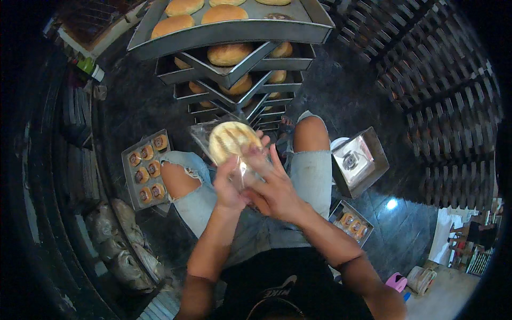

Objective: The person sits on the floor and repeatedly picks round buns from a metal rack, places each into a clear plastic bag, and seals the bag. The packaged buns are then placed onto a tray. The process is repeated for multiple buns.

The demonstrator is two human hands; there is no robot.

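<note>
Over my lap I hold a round, pale bread bun (230, 140) with brown stripes on its face, partly inside a clear plastic bag (202, 134). My left hand (230, 184) grips the bag's lower end beside the bun. Blurred, my right hand (268, 176) lies over the bag and the bun's lower right edge, fingers spread; whether it grips the plastic I cannot tell. Ahead of me, round browned buns (225, 15) lie in the top metal tray (236, 33) of a tall stack of crossed trays.
By my left knee is a tray (127, 180) of wrapped buns. To my right, a metal box (380, 158) holds clear bags (354, 160); a smaller tray (370, 236) of wrapped buns lies behind it. Stacked dark slatted racks (440, 100) stand far right, filled plastic bags (124, 240) lower left.
</note>
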